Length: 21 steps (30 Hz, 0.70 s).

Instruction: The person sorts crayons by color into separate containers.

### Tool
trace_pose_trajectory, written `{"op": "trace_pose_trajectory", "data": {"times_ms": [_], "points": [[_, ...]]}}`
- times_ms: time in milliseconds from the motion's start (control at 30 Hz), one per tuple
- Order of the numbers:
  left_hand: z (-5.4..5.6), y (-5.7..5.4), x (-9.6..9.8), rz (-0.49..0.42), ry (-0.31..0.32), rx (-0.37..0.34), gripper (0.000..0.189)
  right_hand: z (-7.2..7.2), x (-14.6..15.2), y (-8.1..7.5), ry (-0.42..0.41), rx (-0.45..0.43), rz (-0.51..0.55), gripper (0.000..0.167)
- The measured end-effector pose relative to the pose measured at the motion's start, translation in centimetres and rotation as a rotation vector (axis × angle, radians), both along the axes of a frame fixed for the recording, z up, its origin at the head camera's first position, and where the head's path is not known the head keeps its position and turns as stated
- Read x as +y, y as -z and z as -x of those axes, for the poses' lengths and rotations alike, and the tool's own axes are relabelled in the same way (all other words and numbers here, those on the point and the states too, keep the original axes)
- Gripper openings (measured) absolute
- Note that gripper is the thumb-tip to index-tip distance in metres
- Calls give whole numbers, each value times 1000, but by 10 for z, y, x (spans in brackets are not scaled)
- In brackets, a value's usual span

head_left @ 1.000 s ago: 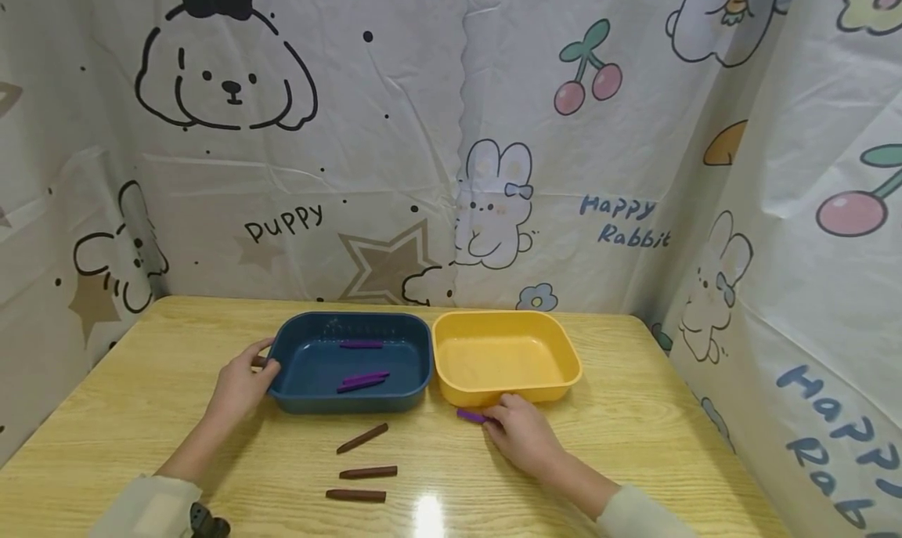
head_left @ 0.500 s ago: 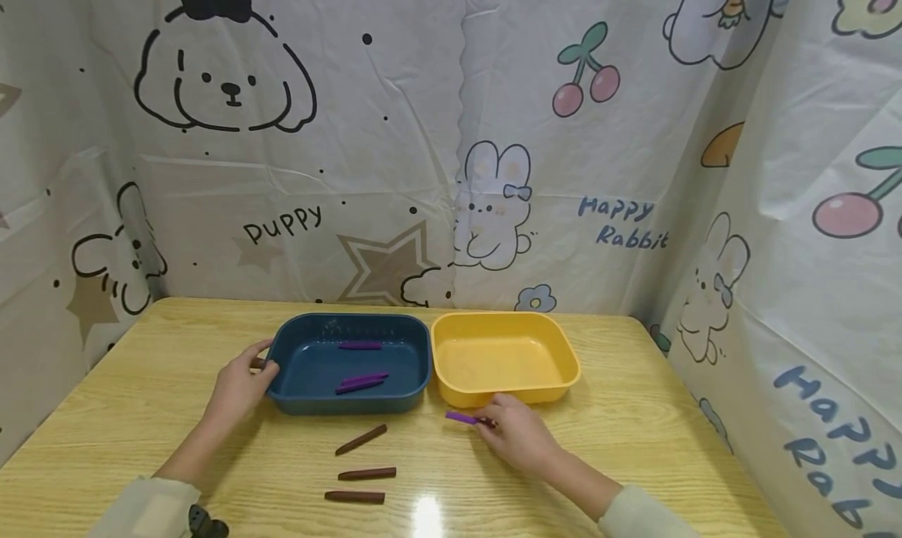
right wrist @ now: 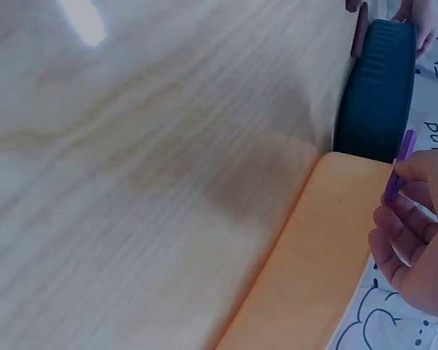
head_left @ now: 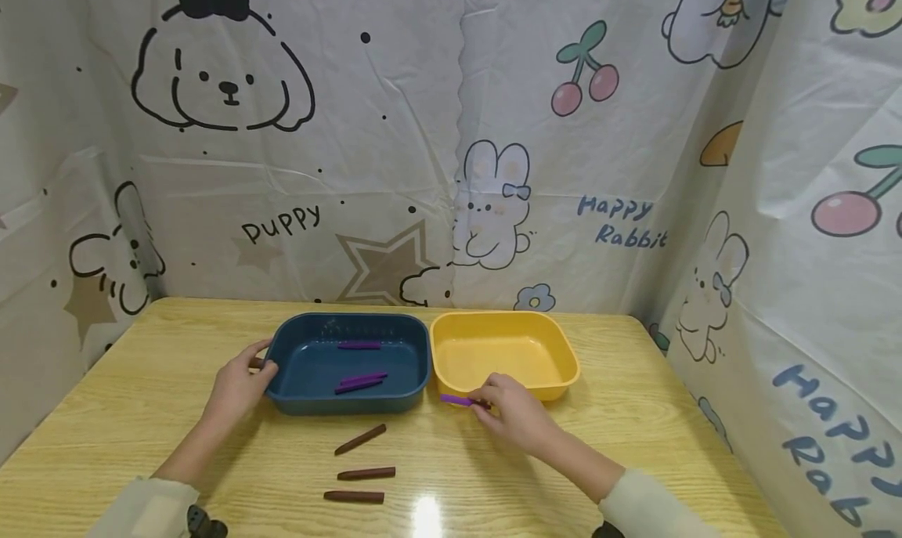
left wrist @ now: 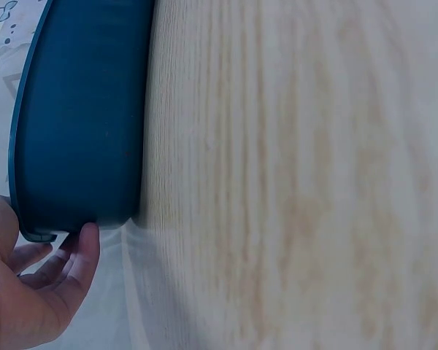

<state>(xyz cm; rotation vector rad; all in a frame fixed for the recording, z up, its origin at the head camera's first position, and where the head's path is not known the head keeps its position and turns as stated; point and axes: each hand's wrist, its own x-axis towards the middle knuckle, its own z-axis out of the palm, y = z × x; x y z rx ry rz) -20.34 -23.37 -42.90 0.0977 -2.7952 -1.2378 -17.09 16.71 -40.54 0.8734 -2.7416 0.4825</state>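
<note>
Rising from the worktop point(head_left: 634, 413), the purple crayon point(head_left: 454, 400) now hangs near the yellow tray's point(head_left: 486, 358) eight o'clock rim, pinched in the right hand point(head_left: 510, 413), so it appears lifted clear; at nine o'clock, the left hand point(head_left: 238, 383) grips the blue tray point(head_left: 348, 406).

Yellow bin point(head_left: 503, 359): I could enter from above; right hand point(head_left: 517, 414) blocks part of the front rim.
Blue bin point(head_left: 348, 405): left hand point(head_left: 238, 383) blocks its left end.
Between bins: too tight for me.
Brown sticks point(head_left: 367, 473): obstruct the counter point(head_left: 627, 413) before the blue bin; room to their right.
</note>
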Motion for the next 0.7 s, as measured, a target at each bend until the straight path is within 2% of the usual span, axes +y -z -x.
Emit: {"op": "trace_pose_trajectory", "data": {"times_ms": [333, 700], "points": [[-1, -2, 0, 4, 1, -9, 52, 14, -11, -16, -25, 4, 11, 12], [1, -1, -1, 19, -5, -13, 53, 33, -34, -30, -48, -10, -36, 14]]}}
